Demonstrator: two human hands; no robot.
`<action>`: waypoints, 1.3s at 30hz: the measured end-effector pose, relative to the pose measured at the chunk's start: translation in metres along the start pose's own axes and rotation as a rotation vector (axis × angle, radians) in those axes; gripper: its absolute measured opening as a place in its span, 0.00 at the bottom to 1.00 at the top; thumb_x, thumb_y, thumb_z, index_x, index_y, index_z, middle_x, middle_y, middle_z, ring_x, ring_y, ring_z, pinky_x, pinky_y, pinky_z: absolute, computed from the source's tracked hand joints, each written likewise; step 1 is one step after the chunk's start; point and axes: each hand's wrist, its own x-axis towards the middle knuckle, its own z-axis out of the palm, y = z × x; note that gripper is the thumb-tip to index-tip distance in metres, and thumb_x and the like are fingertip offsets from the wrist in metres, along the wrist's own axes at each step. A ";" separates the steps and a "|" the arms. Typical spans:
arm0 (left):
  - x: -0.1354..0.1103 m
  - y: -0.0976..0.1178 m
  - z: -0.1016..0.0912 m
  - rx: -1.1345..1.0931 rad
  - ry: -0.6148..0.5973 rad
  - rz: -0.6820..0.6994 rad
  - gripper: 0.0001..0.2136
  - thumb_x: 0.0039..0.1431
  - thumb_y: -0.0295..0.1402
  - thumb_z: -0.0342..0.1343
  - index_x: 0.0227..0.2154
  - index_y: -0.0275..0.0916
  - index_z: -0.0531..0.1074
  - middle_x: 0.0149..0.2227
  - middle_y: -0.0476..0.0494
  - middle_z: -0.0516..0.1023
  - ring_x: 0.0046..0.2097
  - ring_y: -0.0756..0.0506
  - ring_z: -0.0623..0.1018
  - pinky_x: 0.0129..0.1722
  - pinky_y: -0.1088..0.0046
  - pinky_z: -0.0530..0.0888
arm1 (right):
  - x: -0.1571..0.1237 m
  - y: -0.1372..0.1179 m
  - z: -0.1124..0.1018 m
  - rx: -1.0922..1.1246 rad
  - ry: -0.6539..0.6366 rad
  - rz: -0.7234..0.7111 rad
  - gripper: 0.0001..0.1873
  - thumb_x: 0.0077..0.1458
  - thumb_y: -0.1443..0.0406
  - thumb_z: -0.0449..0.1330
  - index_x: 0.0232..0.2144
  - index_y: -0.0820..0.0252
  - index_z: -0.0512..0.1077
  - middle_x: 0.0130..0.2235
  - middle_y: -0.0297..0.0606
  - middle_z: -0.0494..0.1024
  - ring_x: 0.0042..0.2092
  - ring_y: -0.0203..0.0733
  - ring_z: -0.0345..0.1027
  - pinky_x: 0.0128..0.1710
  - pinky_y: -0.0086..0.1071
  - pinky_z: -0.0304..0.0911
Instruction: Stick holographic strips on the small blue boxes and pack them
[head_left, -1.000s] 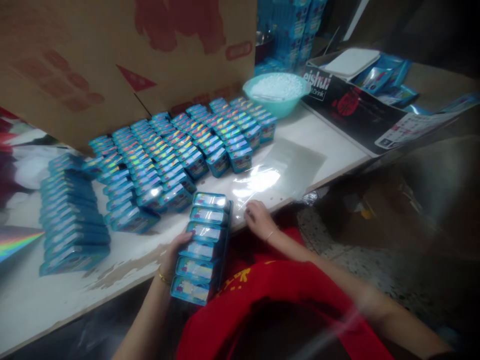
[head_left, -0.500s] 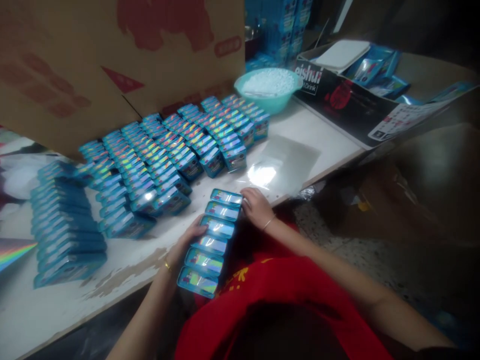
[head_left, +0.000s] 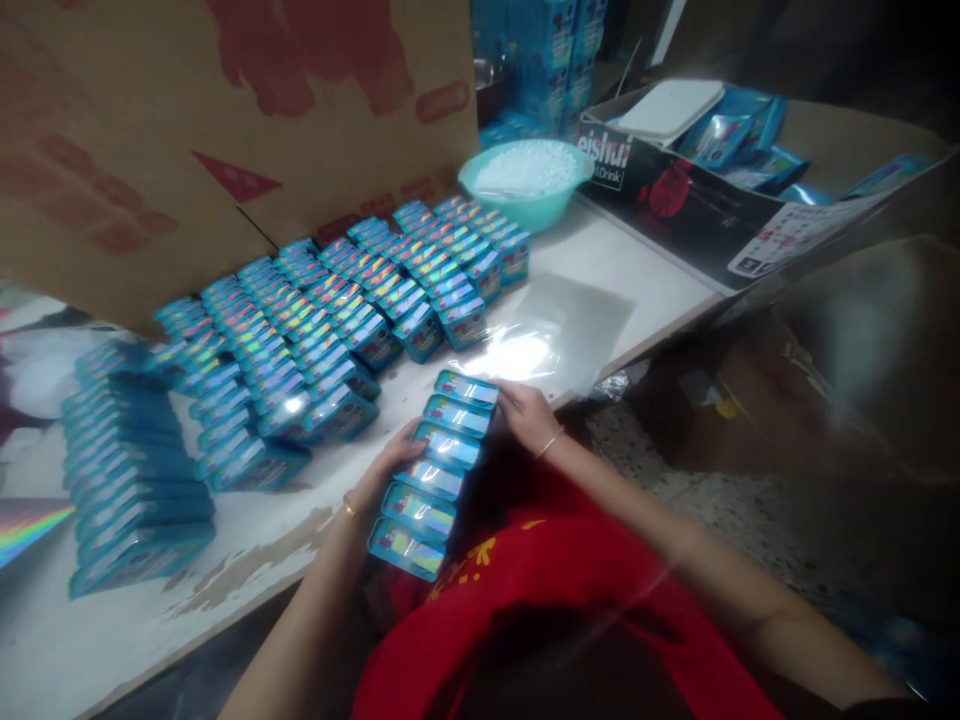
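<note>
A row of several small blue boxes (head_left: 442, 477) with shiny, clear-looking tops is held over my lap, just off the table edge. My left hand (head_left: 399, 452) grips its left side, the thumb lying on top. At the far right corner, the fingers of my right hand (head_left: 526, 413) are closed against the end box; whether they also pinch something small does not show. Beyond the hands, rows of similar blue boxes (head_left: 345, 320) stand packed together on the white table (head_left: 652, 265). Another stack of blue boxes (head_left: 139, 480) sits at the left.
A turquoise bowl (head_left: 551, 210) of white bits stands at the back, beside a black printed carton (head_left: 660, 200) holding blue packs. A large brown cardboard box (head_left: 150, 90) rises behind the rows. Clear plastic sheets (head_left: 577, 315) lie near the table edge.
The held row of boxes and both hands have shifted slightly to the right in view. My grip looks the same.
</note>
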 end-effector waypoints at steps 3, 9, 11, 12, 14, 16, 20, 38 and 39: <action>0.005 0.000 0.004 -0.002 0.006 -0.058 0.31 0.42 0.40 0.63 0.53 0.37 0.67 0.40 0.40 0.79 0.38 0.38 0.79 0.37 0.65 0.74 | -0.003 0.005 -0.001 -0.071 0.039 0.017 0.14 0.60 0.66 0.50 0.40 0.57 0.76 0.38 0.39 0.81 0.41 0.45 0.75 0.42 0.36 0.69; 0.002 0.002 0.009 -0.012 -0.017 -0.087 0.32 0.45 0.40 0.62 0.54 0.36 0.66 0.40 0.39 0.79 0.34 0.41 0.79 0.37 0.66 0.74 | -0.001 -0.005 0.001 -0.051 0.170 -0.037 0.14 0.62 0.65 0.49 0.40 0.58 0.75 0.41 0.41 0.80 0.44 0.44 0.74 0.46 0.35 0.68; 0.003 0.002 0.012 -0.024 -0.011 -0.066 0.33 0.44 0.39 0.62 0.55 0.36 0.66 0.40 0.39 0.79 0.36 0.40 0.79 0.38 0.65 0.74 | 0.003 -0.007 0.001 -0.027 0.193 -0.037 0.14 0.63 0.64 0.49 0.41 0.57 0.75 0.42 0.41 0.80 0.45 0.43 0.74 0.47 0.36 0.68; 0.005 0.001 0.014 -0.029 -0.013 -0.047 0.33 0.43 0.39 0.63 0.55 0.37 0.65 0.41 0.39 0.79 0.38 0.39 0.79 0.39 0.64 0.74 | 0.006 -0.007 0.000 -0.015 0.187 -0.041 0.14 0.63 0.65 0.49 0.41 0.57 0.74 0.43 0.41 0.80 0.45 0.43 0.74 0.48 0.36 0.68; 0.009 0.000 0.016 -0.017 -0.023 -0.010 0.33 0.43 0.40 0.62 0.56 0.38 0.65 0.42 0.40 0.78 0.40 0.38 0.79 0.40 0.63 0.74 | 0.009 -0.002 -0.003 -0.007 0.159 -0.044 0.16 0.62 0.67 0.47 0.43 0.58 0.74 0.44 0.40 0.79 0.46 0.42 0.74 0.48 0.36 0.68; 0.013 0.000 0.014 0.089 -0.009 0.038 0.30 0.46 0.42 0.61 0.54 0.38 0.67 0.44 0.40 0.77 0.44 0.37 0.77 0.42 0.62 0.73 | 0.007 0.006 -0.004 -0.038 0.124 -0.041 0.17 0.61 0.68 0.46 0.46 0.57 0.72 0.45 0.40 0.79 0.47 0.42 0.73 0.49 0.37 0.68; 0.018 0.006 -0.002 0.598 0.108 0.241 0.18 0.52 0.45 0.58 0.42 0.40 0.75 0.52 0.40 0.71 0.55 0.37 0.69 0.54 0.61 0.66 | -0.010 0.021 -0.001 -0.180 0.020 -0.098 0.26 0.57 0.72 0.46 0.57 0.57 0.64 0.54 0.43 0.73 0.56 0.46 0.66 0.56 0.45 0.62; 0.110 0.040 -0.002 1.735 0.247 0.824 0.08 0.61 0.30 0.48 0.29 0.40 0.71 0.33 0.41 0.72 0.37 0.42 0.67 0.35 0.65 0.58 | 0.017 -0.011 -0.008 -0.686 0.232 -0.105 0.12 0.62 0.65 0.49 0.29 0.58 0.68 0.31 0.39 0.72 0.37 0.44 0.62 0.37 0.35 0.56; 0.108 0.038 -0.003 1.721 0.283 0.854 0.09 0.61 0.31 0.48 0.28 0.40 0.71 0.31 0.41 0.72 0.35 0.43 0.67 0.34 0.66 0.58 | 0.016 -0.013 -0.009 -0.678 0.238 -0.128 0.12 0.62 0.65 0.49 0.29 0.58 0.69 0.31 0.39 0.72 0.37 0.44 0.62 0.38 0.35 0.56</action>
